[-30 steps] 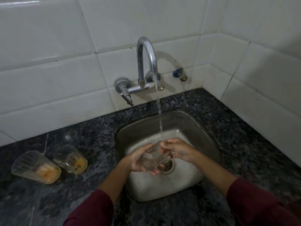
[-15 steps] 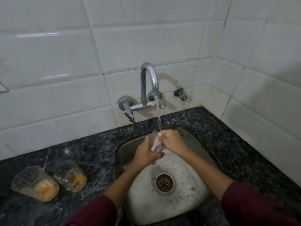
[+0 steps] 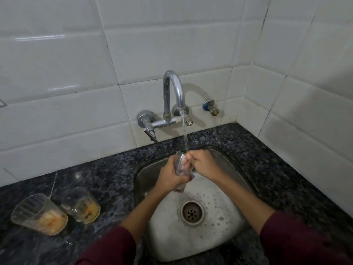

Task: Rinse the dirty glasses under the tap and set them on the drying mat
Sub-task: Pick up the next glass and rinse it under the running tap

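We see a clear, tapered glass (image 3: 180,169) held above the steel sink (image 3: 225,232), right under the tap (image 3: 173,96), whose thin stream of water (image 3: 184,134) falls at its rim. Our left hand (image 3: 171,175) wraps round the glass's body; our right hand (image 3: 201,163) has fingers curled over the rim, reaching inside. The glass stands nearly upright, mouth up, long axis tilted slightly. On the dark granite counter (image 3: 107,175) to the left stand two dirty glasses (image 3: 40,215) (image 3: 82,206) side by side, each with orange residue at its base.
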Demonstrator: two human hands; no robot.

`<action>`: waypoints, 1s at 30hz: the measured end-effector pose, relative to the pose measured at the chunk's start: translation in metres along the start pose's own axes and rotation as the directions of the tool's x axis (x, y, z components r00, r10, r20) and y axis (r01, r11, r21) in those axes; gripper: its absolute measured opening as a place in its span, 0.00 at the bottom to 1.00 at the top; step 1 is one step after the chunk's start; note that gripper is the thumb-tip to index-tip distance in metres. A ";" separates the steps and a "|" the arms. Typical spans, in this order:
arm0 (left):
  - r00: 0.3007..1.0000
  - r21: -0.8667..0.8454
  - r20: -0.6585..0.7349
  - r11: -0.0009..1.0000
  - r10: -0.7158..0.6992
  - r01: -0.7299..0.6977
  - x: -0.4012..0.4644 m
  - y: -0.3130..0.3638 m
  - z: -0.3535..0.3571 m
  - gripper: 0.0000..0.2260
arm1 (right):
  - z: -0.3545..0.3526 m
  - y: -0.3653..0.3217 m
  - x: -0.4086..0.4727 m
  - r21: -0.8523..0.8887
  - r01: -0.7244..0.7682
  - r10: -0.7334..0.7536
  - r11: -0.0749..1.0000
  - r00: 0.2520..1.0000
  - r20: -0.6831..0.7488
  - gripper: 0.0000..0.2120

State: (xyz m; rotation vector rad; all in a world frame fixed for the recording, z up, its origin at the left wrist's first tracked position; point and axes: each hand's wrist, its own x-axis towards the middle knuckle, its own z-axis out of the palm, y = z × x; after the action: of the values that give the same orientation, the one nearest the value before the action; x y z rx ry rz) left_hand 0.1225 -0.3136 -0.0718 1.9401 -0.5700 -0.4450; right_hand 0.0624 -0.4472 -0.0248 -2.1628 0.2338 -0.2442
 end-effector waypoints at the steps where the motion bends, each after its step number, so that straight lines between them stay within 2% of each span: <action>1: 0.999 0.086 -0.046 0.996 0.023 -0.019 -0.001 0.002 0.003 0.32 | 0.002 -0.002 0.000 -0.040 -0.024 0.023 0.999 0.999 -0.027 0.12; 3: 0.991 0.185 -0.099 0.981 0.085 -0.065 -0.002 0.008 0.008 0.33 | 0.005 -0.006 0.002 -0.058 -0.058 0.054 0.997 0.996 -0.070 0.12; 5: 0.991 0.182 -0.085 0.979 0.106 -0.089 0.001 0.016 0.004 0.34 | 0.002 -0.008 0.005 0.010 -0.073 0.074 0.997 0.992 -0.099 0.12; 6: 0.995 0.116 -0.039 0.990 0.088 -0.083 0.004 0.019 0.000 0.34 | -0.001 -0.008 0.007 0.066 -0.054 0.061 0.996 0.992 -0.107 0.13; 8: 0.992 -0.158 0.111 0.987 0.055 -0.037 0.010 0.024 -0.012 0.34 | -0.010 -0.006 0.007 0.181 0.041 -0.025 0.983 0.996 -0.091 0.13; 10: 0.955 -0.450 0.292 0.889 0.056 0.085 0.014 0.023 -0.022 0.31 | -0.016 -0.005 0.003 0.304 0.122 -0.118 0.945 0.992 -0.033 0.13; 12: 0.921 -0.531 0.382 0.835 0.080 0.148 0.014 0.022 -0.025 0.25 | -0.017 -0.006 0.000 0.385 0.120 -0.141 0.915 0.990 0.027 0.14; 14: 0.950 -0.453 0.306 0.887 0.058 0.092 0.012 0.023 -0.021 0.24 | -0.015 -0.008 0.000 0.351 0.089 -0.111 0.932 0.993 0.044 0.15; 17: 0.994 -0.138 0.081 0.988 0.073 -0.061 0.012 0.021 -0.012 0.28 | -0.011 -0.012 0.001 0.134 0.013 -0.011 0.991 1.000 -0.011 0.15; 20: 0.988 0.180 -0.061 0.975 0.145 -0.132 0.009 0.017 0.000 0.34 | -0.003 -0.014 0.004 -0.081 -0.046 0.040 0.996 0.996 -0.081 0.10; 22: 0.969 0.262 -0.134 0.951 0.206 -0.166 0.008 0.017 0.007 0.37 | 0.001 -0.017 0.005 -0.121 -0.053 0.040 0.991 0.994 -0.105 0.09; 23: 0.967 0.261 -0.135 0.949 0.217 -0.177 0.008 0.017 0.006 0.38 | -0.001 -0.018 0.006 -0.081 -0.055 0.046 0.995 0.993 -0.110 0.10; 25: 0.984 0.131 -0.054 0.978 0.170 -0.162 0.010 0.021 -0.002 0.38 | -0.008 -0.017 0.005 0.099 -0.045 0.053 0.994 0.996 -0.075 0.12; 27: 0.988 -0.224 0.133 0.973 0.079 -0.048 0.013 0.019 -0.016 0.37 | -0.016 -0.011 0.003 0.297 0.028 -0.023 0.954 1.000 -0.020 0.13; 28: 0.971 -0.385 0.234 0.922 0.056 0.040 0.013 0.018 -0.020 0.35 | -0.017 -0.008 0.002 0.367 0.061 -0.068 0.928 0.998 0.005 0.13; 29: 0.954 -0.471 0.295 0.877 0.051 0.098 0.011 0.016 -0.021 0.33 | -0.017 -0.007 0.000 0.409 0.071 -0.090 0.910 0.996 0.027 0.14; 30: 0.955 -0.467 0.292 0.879 0.047 0.100 0.009 0.017 -0.020 0.31 | -0.015 -0.006 0.000 0.422 0.068 -0.095 0.904 0.995 0.043 0.15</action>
State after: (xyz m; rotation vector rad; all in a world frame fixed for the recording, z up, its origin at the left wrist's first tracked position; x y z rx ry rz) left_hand 0.1378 -0.3103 -0.0489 1.4135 -0.5593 -0.8230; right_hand 0.0586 -0.4555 -0.0109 -1.7479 0.0464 -0.2485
